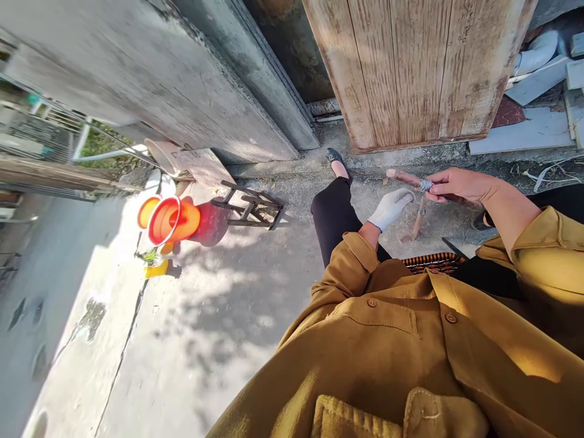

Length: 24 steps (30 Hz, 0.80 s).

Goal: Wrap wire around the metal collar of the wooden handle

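My right hand (463, 184), bare, is closed around a wooden stick (403, 177) with silvery wire (426, 185) wound about it beside my thumb and fingertips. One blunt end of the stick points left past the hand. My left hand (391, 208) wears a white glove and is just left of the wire. Its fingers are curled together; whatever they may pinch is too small to tell. Below the wire, a second reddish-brown wooden piece (417, 223) shows a band near its upper end. Whether it joins the stick or lies apart, I cannot tell.
A plank panel (401, 73) leans at the wall ahead. White boards and pipe (538, 55) are piled at upper right. To the left are a small dark wooden stool (255, 207), orange buckets (180, 220) and a yellow planter (156, 268). A woven seat edge (429, 263) is beneath me.
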Tool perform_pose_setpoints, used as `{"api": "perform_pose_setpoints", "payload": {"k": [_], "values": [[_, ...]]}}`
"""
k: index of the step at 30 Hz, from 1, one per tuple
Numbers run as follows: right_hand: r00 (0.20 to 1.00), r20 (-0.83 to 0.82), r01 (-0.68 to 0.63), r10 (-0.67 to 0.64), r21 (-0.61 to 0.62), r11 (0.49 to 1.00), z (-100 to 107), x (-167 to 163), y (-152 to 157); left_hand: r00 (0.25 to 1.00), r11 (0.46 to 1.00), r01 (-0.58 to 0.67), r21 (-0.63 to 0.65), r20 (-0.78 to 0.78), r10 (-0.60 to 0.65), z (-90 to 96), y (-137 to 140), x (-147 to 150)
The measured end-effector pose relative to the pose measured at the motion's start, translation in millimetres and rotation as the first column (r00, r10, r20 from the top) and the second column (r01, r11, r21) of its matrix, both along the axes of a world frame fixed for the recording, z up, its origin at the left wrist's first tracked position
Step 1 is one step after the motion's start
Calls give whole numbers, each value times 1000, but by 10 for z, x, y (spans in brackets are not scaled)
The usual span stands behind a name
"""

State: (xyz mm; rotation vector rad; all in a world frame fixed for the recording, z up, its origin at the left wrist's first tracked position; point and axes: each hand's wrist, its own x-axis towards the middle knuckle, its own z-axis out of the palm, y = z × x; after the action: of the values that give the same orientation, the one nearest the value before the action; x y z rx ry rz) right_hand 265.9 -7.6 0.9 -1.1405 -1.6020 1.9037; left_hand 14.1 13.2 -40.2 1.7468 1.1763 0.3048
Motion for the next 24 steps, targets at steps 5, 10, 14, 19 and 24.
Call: {"api": "perform_pose_setpoints", "payload": {"k": [5,10,14,19,24], "values": [[905,250,342,-344,54,938,-148,-32,146,974,977,215,-7,-68,-215,-1,-50,28],[566,824,-52,21,11,999,-148,-57,231,931,940,337,57,-168,-324,22,-36,25],[549,746,-283,378,-259,923,-42,-121,137,925,931,364,8,-122,-360,-28,0,9],[836,430,-292,341,-177,940,172,25,121,959,962,212,-174,227,-171,-126,120,-55],[908,197,368,-369,45,929,275,150,248,930,963,133,-235,365,-39,-155,157,-39]]}}
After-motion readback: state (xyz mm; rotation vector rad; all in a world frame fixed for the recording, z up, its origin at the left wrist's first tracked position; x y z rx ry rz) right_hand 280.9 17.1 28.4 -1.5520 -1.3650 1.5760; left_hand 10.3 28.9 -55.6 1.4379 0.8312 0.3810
